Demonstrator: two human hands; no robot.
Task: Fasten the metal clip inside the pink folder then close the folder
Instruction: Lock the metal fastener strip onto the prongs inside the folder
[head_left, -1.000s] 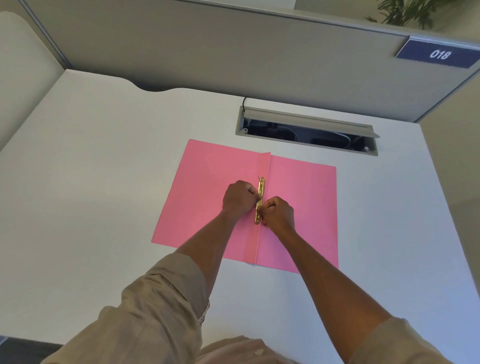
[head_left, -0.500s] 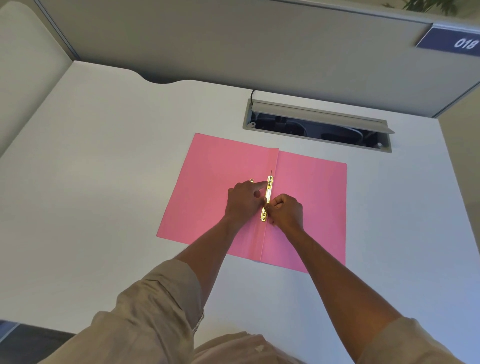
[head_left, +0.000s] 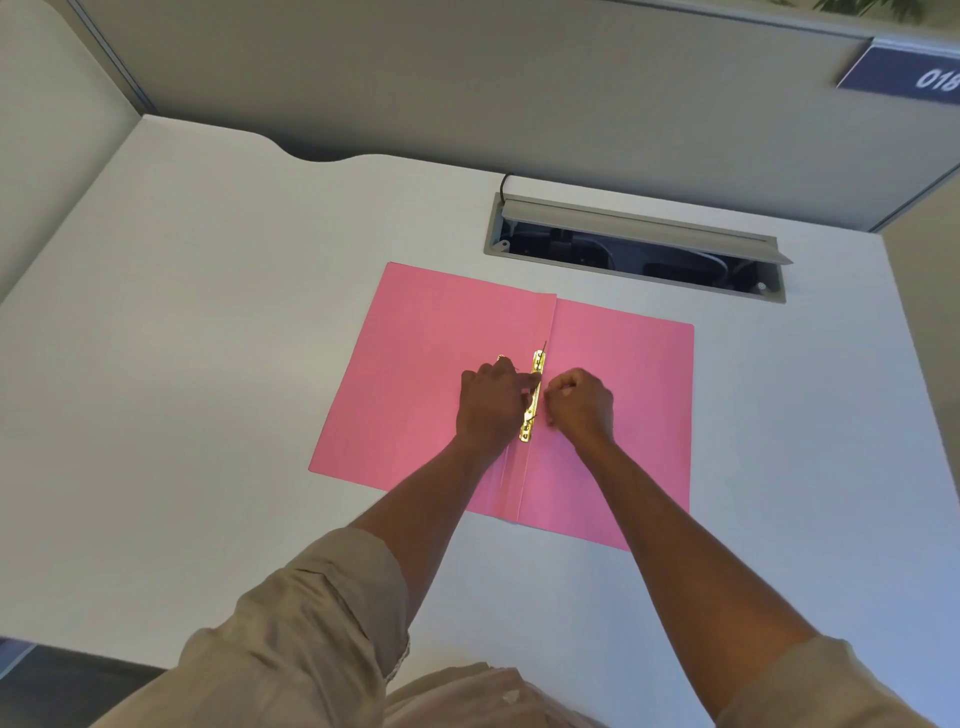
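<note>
A pink folder (head_left: 426, 353) lies open and flat on the white desk, its fold running toward me. Along the fold sits the gold metal clip (head_left: 537, 364), a long strip with a thin prong sticking up at its far end. My left hand (head_left: 491, 405) rests on the left side of the clip, fingertips pressing on the strip's middle. My right hand (head_left: 579, 402) is curled into a loose fist just right of the clip, fingertips at its edge. The middle of the clip is hidden by my fingers. A small gold piece (head_left: 501, 358) shows by my left knuckles.
An open cable hatch (head_left: 636, 249) with a raised grey lid is sunk into the desk just behind the folder. Grey partition walls (head_left: 467, 88) close the desk at the back and sides. The near desk edge is at the lower left.
My right hand has shifted a little to the right of the clip, uncovering its near end. My left fingers have moved along the strip. The camera view has tilted slightly.
</note>
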